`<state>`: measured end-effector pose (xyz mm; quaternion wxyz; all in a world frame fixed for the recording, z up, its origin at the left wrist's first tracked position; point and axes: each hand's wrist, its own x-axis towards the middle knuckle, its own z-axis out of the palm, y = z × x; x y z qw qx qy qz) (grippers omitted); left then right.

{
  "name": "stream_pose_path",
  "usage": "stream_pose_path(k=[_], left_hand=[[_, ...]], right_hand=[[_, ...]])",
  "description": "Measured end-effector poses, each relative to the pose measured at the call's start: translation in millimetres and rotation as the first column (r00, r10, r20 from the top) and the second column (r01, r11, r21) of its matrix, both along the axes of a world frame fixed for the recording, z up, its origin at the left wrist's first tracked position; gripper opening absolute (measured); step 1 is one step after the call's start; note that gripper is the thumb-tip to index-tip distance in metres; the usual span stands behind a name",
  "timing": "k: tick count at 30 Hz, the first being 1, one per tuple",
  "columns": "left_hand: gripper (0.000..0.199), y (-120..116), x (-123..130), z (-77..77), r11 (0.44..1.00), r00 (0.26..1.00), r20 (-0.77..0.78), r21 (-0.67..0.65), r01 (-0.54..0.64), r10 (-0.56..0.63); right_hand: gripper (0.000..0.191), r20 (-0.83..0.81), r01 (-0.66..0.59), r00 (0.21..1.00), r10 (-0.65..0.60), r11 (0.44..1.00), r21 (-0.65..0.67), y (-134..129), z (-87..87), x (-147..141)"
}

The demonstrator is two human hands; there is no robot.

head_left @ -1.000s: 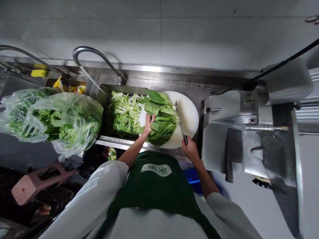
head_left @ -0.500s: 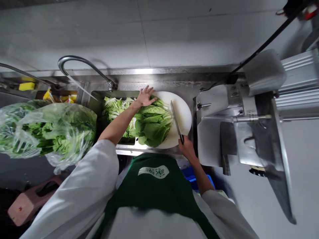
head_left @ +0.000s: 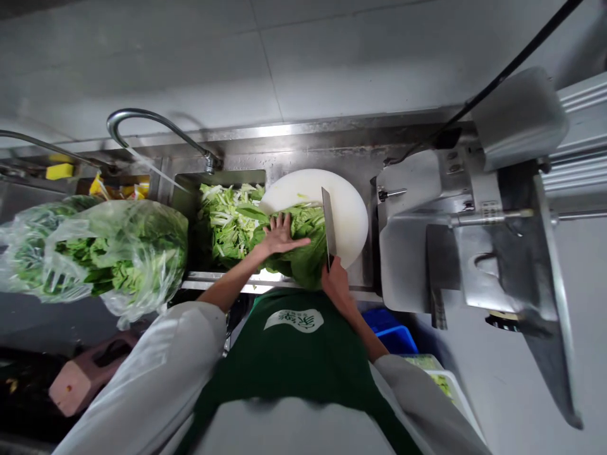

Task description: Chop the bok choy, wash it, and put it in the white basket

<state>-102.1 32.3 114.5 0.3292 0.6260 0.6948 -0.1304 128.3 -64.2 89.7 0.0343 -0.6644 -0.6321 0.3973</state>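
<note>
A bunch of leafy greens [head_left: 310,256] lies on the round white cutting board [head_left: 351,221], its pale stems toward the back right. My left hand [head_left: 281,237] rests on the leaves, palm down, with its fingers spread. In my right hand [head_left: 336,278] is the handle of a cleaver [head_left: 329,221]. The blade stands along the right edge of the greens; whether it touches them I cannot tell. Left of the board, cut greens [head_left: 225,221] fill much of the sink basin [head_left: 183,202].
A curved faucet [head_left: 156,115] rises behind the basin. Clear plastic bags of greens [head_left: 142,246] stand at the left. A metal slicing machine [head_left: 478,253] is on the right, with another cleaver [head_left: 441,265] lying on it. Below are a blue bin [head_left: 396,338] and a white container [head_left: 448,382].
My left hand has moved from the back of the greens toward me. The cleaver has shifted left against the greens, its blade now more upright. The greens have slid nearer to me.
</note>
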Motion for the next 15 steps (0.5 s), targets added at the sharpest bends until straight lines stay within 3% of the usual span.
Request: stream_pose_path(k=[4, 7, 11, 15], left_hand=[[0.145, -42.7, 54.9, -14.7, 0.996, 0.993, -0.111, 0.086, -0.019, 0.028], [0.141, -56.2, 69.7, -26.3, 0.987, 0.975, -0.211, 0.157, -0.032, 0.066], [0.133, -46.8, 51.4, -29.9, 0.986, 0.970, -0.243, 0.159, 0.040, 0.000], [0.126, -14.7, 14.9, -23.2, 0.963, 0.957, -0.198, 0.128, 0.238, -0.211]], right_hand=[[0.025, 0.008, 0.016, 1.000, -0.016, 1.000, 0.010, 1.1, -0.3, -13.5], [0.027, 0.036, 0.017, 0.999, -0.017, 1.000, -0.007, 5.4, 1.4, -8.2], [0.029, 0.093, 0.007, 0.996, -0.002, 0.999, -0.053, 22.7, 6.3, 15.9], [0.033, 0.113, -0.024, 0.993, 0.024, 1.000, 0.005, 46.9, 12.6, 42.0]])
